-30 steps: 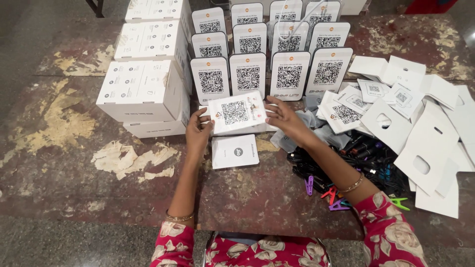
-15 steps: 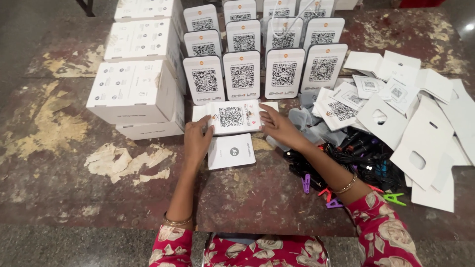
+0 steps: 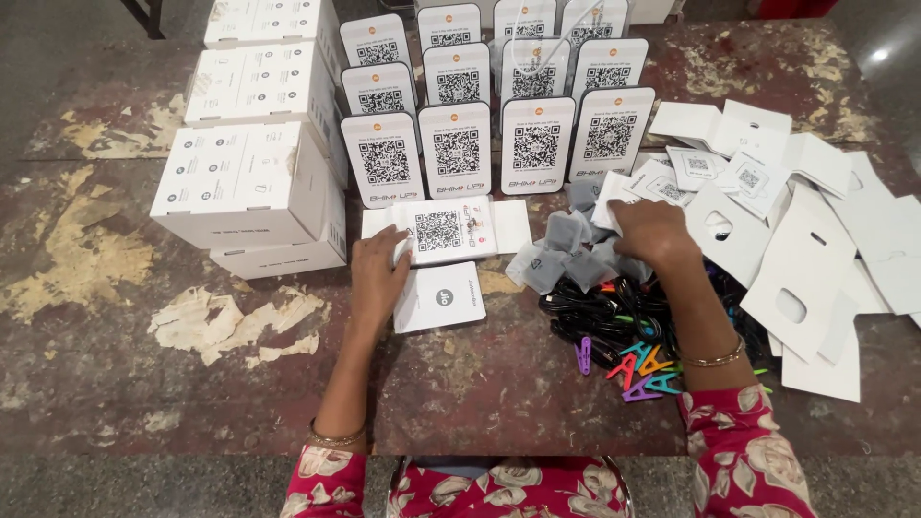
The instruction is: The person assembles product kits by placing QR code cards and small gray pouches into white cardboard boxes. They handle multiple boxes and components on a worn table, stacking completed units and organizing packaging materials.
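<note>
Head view, looking down on a worn, patchy table (image 3: pixel 115 384). Your left hand (image 3: pixel 377 278) lies flat, fingers spread and loose, its fingertips pinning the left edge of the white code card (image 3: pixel 443 230) that lies face up at table centre; nothing is gripped there, only pressed. Just nearer, touching that hand's thumb side, sits a small white booklet (image 3: pixel 443 297). Your right hand (image 3: pixel 652 230) is well apart to the right, fingers curled down into the heap of small grey pouches (image 3: pixel 566 254); whether it has actually closed on one you cannot tell, since the knuckles hide the tips. Below that hand lies a tangle of black cables (image 3: pixel 600 317) with coloured clips (image 3: pixel 638 369) at its near edge. Far side: upright code stands (image 3: pixel 537 144) in rows. Far left: stacked white boxes (image 3: pixel 249 182). Right: loose white cardboard inserts (image 3: pixel 815 259) spread about. Judgement: you appear to be mid-kit, the card held in place while you fetch a pouch. The next move likely calls for a clean pinch on a single pouch, lifting it clear of its neighbours, while the left hand keeps the card from sliding.
</note>
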